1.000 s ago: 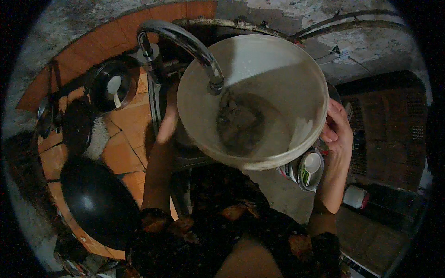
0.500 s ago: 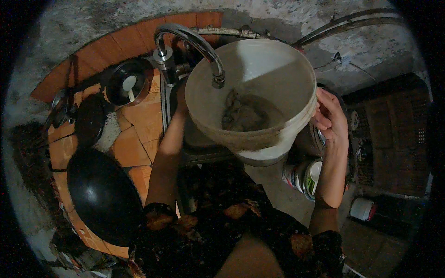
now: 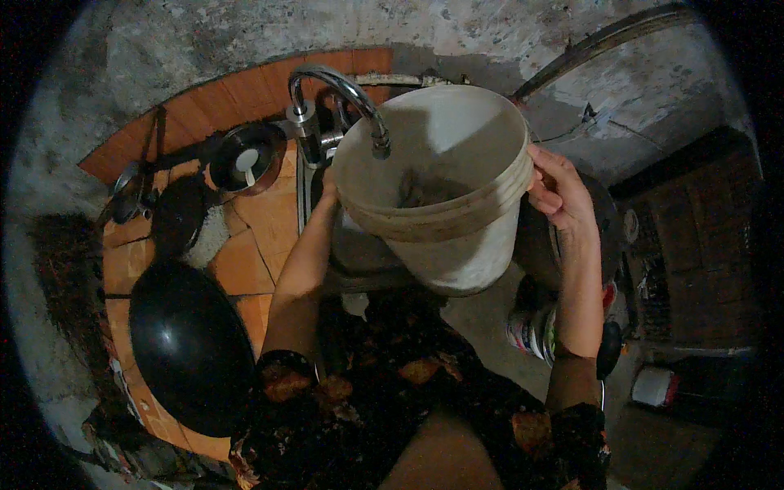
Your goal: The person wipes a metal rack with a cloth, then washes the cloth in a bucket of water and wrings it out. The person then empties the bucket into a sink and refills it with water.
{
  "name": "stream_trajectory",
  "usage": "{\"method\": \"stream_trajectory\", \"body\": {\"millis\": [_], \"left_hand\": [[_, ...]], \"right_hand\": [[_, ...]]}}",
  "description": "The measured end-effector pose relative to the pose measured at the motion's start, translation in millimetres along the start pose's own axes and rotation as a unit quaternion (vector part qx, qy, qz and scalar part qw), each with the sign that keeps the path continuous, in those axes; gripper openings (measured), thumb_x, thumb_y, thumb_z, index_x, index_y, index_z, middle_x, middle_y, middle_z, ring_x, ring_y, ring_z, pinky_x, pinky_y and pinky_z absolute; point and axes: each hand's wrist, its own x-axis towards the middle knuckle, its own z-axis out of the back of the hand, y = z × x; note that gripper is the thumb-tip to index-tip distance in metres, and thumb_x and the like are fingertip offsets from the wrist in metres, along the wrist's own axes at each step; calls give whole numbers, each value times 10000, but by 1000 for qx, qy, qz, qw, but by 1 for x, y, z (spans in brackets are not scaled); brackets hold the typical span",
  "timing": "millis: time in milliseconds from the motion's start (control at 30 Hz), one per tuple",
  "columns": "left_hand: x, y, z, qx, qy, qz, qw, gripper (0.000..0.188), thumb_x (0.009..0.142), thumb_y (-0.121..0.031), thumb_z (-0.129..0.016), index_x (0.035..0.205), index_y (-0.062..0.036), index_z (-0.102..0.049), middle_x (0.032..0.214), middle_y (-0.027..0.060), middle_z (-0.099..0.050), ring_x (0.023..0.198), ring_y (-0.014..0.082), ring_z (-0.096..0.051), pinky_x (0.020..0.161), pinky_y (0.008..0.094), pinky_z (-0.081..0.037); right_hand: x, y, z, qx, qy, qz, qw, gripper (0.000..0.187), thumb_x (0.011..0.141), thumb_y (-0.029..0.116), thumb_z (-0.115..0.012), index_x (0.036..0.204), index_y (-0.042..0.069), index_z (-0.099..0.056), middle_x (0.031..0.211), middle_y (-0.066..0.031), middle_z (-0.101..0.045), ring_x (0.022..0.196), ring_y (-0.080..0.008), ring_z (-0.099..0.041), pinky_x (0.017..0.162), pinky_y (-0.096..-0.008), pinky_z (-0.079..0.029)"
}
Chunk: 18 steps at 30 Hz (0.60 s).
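A large whitish plastic bucket point(image 3: 457, 253) is held up under the curved metal faucet point(image 3: 339, 82), over the sink point(image 3: 359, 249). Its mouth tips away from me, and the spout's end overlaps its left rim. Dark, murky matter point(image 3: 420, 189) lies at the bottom inside, too dim to name. My right hand point(image 3: 563, 192) grips the bucket's right side just below the rim, fingers curled. At the opposite side, my left hand point(image 3: 329, 181) is against the bucket, its fingers mostly hidden behind the wall.
Left of the sink, an orange tiled counter point(image 3: 245, 265) carries a black wok point(image 3: 192, 347) and a dark pot point(image 3: 245, 159) with a pale ladle point(image 3: 247, 163) in it. Cans point(image 3: 531, 335) stand on the floor at right. A rough wall point(image 3: 457, 41) rises behind.
The bucket has tilted farther away from me, so more of its outer wall and less of its inside shows. The whole view has shifted slightly. Both hands stay on the bucket.
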Motion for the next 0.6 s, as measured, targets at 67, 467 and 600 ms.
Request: {"method": "stream_trajectory", "body": {"millis": [67,467,600], "left_hand": [[0,-2,0,-7,0,2,1000,502,890,-467,-382,1094,-47,-568,943,163,-617,868,293,-580,753,406,-450],[7,-9,-5,-37,2,15,999,502,890,-471,-380,1085,-50,-572,928,156,-619,850,285,-582,741,402,-452],[9,-14,-6,-47,8,18,999,502,890,-473,-379,1082,-51,-573,922,154,-620,845,282,-583,737,401,-453]], "right_hand": [[0,-1,2,10,8,-5,1000,290,851,263,-596,661,59,-517,502,31,-444,309,-22,-264,280,-184,-169],[-1,-9,-2,23,18,-10,1000,278,839,260,-612,656,69,-526,518,16,-486,319,-19,-282,280,-182,-179],[-1,-15,-3,60,9,-11,998,267,834,263,-616,665,77,-526,516,18,-479,330,-13,-287,287,-176,-183]]}}
